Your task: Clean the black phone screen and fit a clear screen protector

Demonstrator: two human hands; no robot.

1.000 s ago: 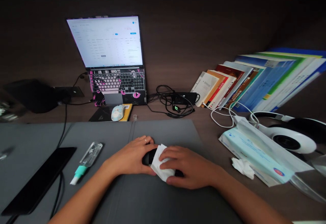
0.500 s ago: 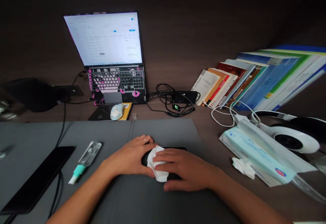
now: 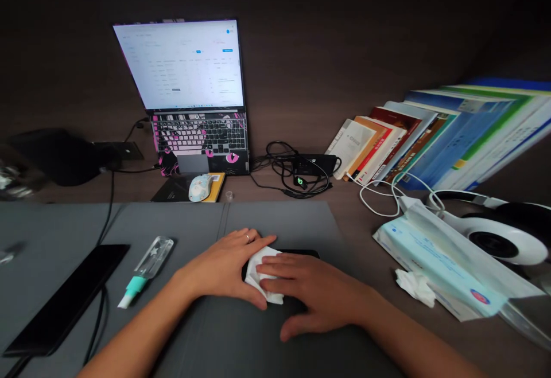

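Observation:
A small black flat device (image 3: 301,252), probably a phone, lies on the grey desk mat (image 3: 279,217). My left hand (image 3: 224,266) lies curled over its left end and holds it down. My right hand (image 3: 314,292) presses a white tissue (image 3: 262,277) flat onto the device with stretched fingers. Most of the device is hidden under both hands and the tissue.
A spray bottle with a teal cap (image 3: 146,272) and a black tablet (image 3: 64,297) lie to the left. A tissue pack (image 3: 434,266), a crumpled tissue (image 3: 415,286), headphones (image 3: 495,234), books (image 3: 430,143), cables (image 3: 297,174) and an open laptop (image 3: 193,97) stand around.
My right hand has slid the tissue leftward over the device, baring more of its right end. The left hand has stayed in place.

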